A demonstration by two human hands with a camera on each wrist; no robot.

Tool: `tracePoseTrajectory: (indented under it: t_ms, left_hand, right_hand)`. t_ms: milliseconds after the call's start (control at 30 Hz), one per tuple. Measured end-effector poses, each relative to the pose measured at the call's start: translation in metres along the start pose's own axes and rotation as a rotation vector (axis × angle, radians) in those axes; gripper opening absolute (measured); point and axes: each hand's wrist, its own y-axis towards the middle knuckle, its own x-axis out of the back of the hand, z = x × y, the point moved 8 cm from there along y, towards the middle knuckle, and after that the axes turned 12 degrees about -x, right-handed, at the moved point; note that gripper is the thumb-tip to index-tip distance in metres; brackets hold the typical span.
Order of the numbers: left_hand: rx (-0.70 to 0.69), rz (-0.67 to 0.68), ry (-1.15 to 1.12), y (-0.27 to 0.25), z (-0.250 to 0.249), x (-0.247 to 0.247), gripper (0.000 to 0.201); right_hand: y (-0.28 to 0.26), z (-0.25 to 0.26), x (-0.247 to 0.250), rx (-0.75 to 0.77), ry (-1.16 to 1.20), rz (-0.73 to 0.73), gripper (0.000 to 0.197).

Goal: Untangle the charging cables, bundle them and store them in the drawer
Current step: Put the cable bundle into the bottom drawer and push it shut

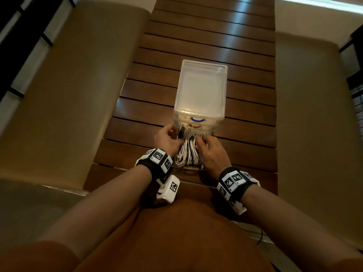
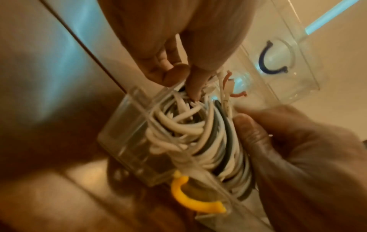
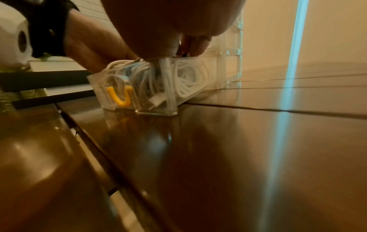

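Both hands worked the cables (image 1: 187,152): left hand (image 1: 167,139) & right hand (image 1: 211,152) pinched coils, tucking them into the pulled-out clear drawer (image 3: 157,87) w/ yellow handle (image 2: 190,199). Storing step, prob. Next: press strands below rim, slide drawer into organizer (image 1: 200,89).

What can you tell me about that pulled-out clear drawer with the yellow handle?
The clear plastic drawer stands pulled out of the frosted plastic drawer unit on the dark wooden slatted table. Its front bears a yellow curved handle. Coiled white and dark cables fill it; both hands' fingers press them in.
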Motion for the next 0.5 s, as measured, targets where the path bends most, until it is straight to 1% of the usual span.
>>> tracePoseTrajectory:
  t_ms: [33, 100, 167, 233, 300, 367, 433, 500]
  left_hand:
    - [-0.017, 0.014, 0.033, 0.001, -0.001, 0.0, 0.029]
    - [-0.055, 0.058, 0.105, 0.0, -0.008, -0.001, 0.021]
    - [-0.084, 0.099, 0.179, 0.0, -0.012, -0.002, 0.011]
    - [-0.089, 0.121, 0.237, -0.001, -0.016, -0.002, 0.005]
    - [-0.086, 0.179, 0.274, -0.002, -0.017, -0.005, 0.001]
    - [-0.096, 0.249, 0.265, -0.003, -0.019, -0.008, 0.007]
    - [-0.122, 0.286, 0.215, -0.003, -0.025, -0.01, 0.018]
    - [-0.109, 0.258, 0.193, 0.0, -0.024, -0.009, 0.033]
  right_hand:
    - [0.0, 0.001, -0.001, 0.009, 0.011, 0.011, 0.039]
    - [0.001, 0.002, -0.003, 0.011, 0.022, 0.067, 0.054]
    - [0.003, 0.004, -0.007, 0.01, -0.02, 0.118, 0.054]
    - [0.005, 0.005, -0.014, 0.014, -0.086, 0.18, 0.055]
    - [0.008, 0.006, -0.017, -0.01, -0.093, 0.219, 0.057]
    - [0.008, 0.004, -0.018, -0.027, -0.082, 0.221, 0.056]
    - [0.008, 0.005, -0.014, -0.029, -0.057, 0.219, 0.053]
    - [0.008, 0.008, -0.009, -0.02, -0.031, 0.212, 0.051]
